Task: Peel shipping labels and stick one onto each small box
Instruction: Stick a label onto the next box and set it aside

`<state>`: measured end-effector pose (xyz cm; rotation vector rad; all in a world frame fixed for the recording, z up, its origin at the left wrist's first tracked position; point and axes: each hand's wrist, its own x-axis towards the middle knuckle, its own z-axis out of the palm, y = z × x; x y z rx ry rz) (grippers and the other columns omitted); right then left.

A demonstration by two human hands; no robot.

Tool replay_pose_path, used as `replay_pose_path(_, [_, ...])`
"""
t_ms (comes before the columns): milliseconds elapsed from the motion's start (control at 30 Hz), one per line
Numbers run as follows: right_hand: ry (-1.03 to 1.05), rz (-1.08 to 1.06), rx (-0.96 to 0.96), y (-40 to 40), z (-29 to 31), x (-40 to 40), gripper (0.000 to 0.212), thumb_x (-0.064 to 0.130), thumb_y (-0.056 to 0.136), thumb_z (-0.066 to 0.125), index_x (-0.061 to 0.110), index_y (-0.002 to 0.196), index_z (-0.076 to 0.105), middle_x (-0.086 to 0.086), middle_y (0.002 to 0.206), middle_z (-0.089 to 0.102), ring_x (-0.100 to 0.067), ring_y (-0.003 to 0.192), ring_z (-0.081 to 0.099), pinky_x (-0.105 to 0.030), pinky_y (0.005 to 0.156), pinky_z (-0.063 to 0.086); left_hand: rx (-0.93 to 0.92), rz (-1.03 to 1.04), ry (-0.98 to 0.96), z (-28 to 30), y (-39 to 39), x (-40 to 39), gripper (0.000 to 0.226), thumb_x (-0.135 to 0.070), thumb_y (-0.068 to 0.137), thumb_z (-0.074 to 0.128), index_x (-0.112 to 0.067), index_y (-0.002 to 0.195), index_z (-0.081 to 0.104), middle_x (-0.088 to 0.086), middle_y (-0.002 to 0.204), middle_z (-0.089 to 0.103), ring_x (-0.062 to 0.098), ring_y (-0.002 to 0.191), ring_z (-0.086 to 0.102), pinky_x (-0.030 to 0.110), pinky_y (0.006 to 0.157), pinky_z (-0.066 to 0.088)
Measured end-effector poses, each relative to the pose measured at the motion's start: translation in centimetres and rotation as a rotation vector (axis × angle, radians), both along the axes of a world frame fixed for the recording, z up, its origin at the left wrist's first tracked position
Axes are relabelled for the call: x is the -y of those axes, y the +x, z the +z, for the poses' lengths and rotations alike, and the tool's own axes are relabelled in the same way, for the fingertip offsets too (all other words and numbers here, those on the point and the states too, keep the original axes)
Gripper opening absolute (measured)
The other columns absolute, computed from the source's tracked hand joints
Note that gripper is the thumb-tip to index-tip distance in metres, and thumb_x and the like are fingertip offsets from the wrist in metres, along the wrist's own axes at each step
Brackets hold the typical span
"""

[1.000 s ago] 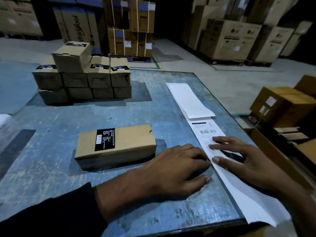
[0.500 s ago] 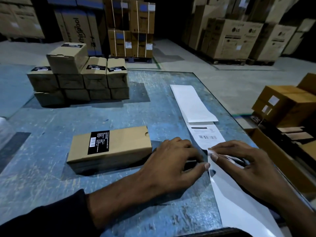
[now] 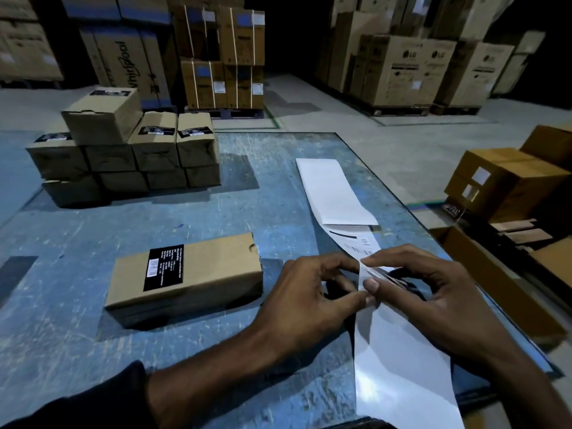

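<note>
Both hands pinch the lifted label [image 3: 366,274] on the glossy white label strip [image 3: 334,193], left hand [image 3: 312,301] and right hand [image 3: 433,292] meeting there. The strip runs near to far along the scuffed blue table [image 3: 93,351]'s right edge. Left of them lies a matte cardboard box [image 3: 185,277], long axis left-right

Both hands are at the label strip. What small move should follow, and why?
Probably keep peeling: the right hand and left hand pinch a lifted label edge on the strip, but most of the label seems still stuck to it. The box beside them shows only its black label, no white one.
</note>
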<state>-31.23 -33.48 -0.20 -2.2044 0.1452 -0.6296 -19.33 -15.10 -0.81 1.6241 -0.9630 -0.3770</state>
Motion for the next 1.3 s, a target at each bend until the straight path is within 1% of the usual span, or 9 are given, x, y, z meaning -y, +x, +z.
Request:
replay_pose_path(100, [-0.009,-0.006,0.018,0.4,0.5,0.0,0.013,0.031,0.089,0.079,0.032,0.102,0.083,0.013,0.108,0.079,-0.012,0.107,0.074,-0.025,0.087,0.059,-0.007,-0.004,0.035,0.0,0.0,0.0,0.024,-0.026,0.087,0.087,-0.029,0.109,0.079,-0.007,0.079,0.078,0.006,0.078,0.076,0.030,0.063,0.057])
replay_pose_path(300, [-0.078,-0.047,0.004,1.5,1.7,2.1,0.010,0.029,0.090,0.079,0.030,0.099,0.083,0.019,0.100,0.078,-0.004,0.101,0.074,-0.013,0.083,0.056,-0.048,-0.004,0.087,0.3,-0.1,-0.2,0.027,-0.026,0.085,0.089,-0.028,0.110,0.079,-0.007,0.077,0.079,0.006,0.078,0.077,0.039,0.079,0.063])
replay_pose_path(433, [-0.088,-0.121,-0.041,2.4,2.3,3.8,0.009,0.037,0.089,0.081,0.035,0.098,0.083,0.021,0.098,0.078,-0.001,0.099,0.073,-0.022,0.079,0.061,-0.015,0.053,0.168,0.3,-0.4,-0.4,0.021,-0.028,0.082,0.090,-0.025,0.097,0.076,-0.009,0.074,0.078,0.005,0.072,0.076,0.041,0.073,0.063])
replay_pose_path(533, [-0.088,-0.082,-0.054,2.4,2.5,3.8,0.013,0.042,0.086,0.080,0.035,0.096,0.084,0.022,0.098,0.078,0.000,0.098,0.073,-0.023,0.081,0.063,0.258,0.144,0.214,0.4,-0.7,-0.5,0.026,-0.043,0.081,0.087,-0.028,0.085,0.065,-0.013,0.074,0.072,0.002,0.072,0.069,0.036,0.066,0.058])
replay_pose_path(600, [-0.089,-0.052,-0.053,2.4,2.7,3.6,0.019,0.048,0.083,0.077,0.035,0.095,0.084,0.022,0.098,0.078,0.000,0.098,0.073,-0.022,0.085,0.061,0.535,0.169,0.151,0.5,-0.6,-0.4,0.027,-0.049,0.085,0.080,-0.032,0.092,0.061,-0.016,0.086,0.064,0.003,0.083,0.063,0.031,0.068,0.054])
replay_pose_path(800, [-0.107,0.016,-0.064,2.7,2.6,3.3,0.013,0.044,0.084,0.081,0.034,0.092,0.085,0.016,0.096,0.079,-0.003,0.095,0.075,-0.029,0.077,0.062,0.998,-0.080,0.215,0.2,-0.3,0.1,0.047,-0.056,0.102,0.056,-0.022,0.132,0.068,-0.006,0.134,0.063,0.013,0.124,0.053,0.032,0.102,0.043])
replay_pose_path(967, [-0.135,0.013,-0.102,3.6,2.7,4.0,0.010,0.040,0.085,0.084,0.032,0.092,0.085,0.016,0.094,0.080,-0.004,0.089,0.075,-0.035,0.076,0.063,1.071,-0.238,0.387,-0.4,-0.9,0.1,0.056,-0.061,0.109,0.036,-0.020,0.129,0.068,-0.007,0.138,0.064,0.017,0.120,0.056,0.039,0.107,0.039])
replay_pose_path(1100, [-0.159,-0.028,-0.160,4.8,3.1,5.5,0.031,0.058,0.073,0.084,0.034,0.092,0.085,0.019,0.091,0.079,-0.001,0.087,0.074,-0.032,0.077,0.062,1.126,-0.223,0.432,-0.6,-1.0,0.2,0.064,-0.062,0.111,0.024,-0.021,0.111,0.074,-0.007,0.129,0.070,0.017,0.113,0.060,0.037,0.106,0.037])
replay_pose_path(1300, [-0.138,-0.124,-0.184,7.1,3.8,8.5,0.035,0.063,0.071,0.082,0.033,0.088,0.085,0.017,0.085,0.080,-0.002,0.083,0.075,-0.041,0.084,0.065,0.973,-0.204,0.328,-1.1,-1.0,0.6,0.055,-0.055,0.111,0.035,-0.024,0.101,0.078,-0.007,0.109,0.076,0.015,0.098,0.063,0.037,0.088,0.046])
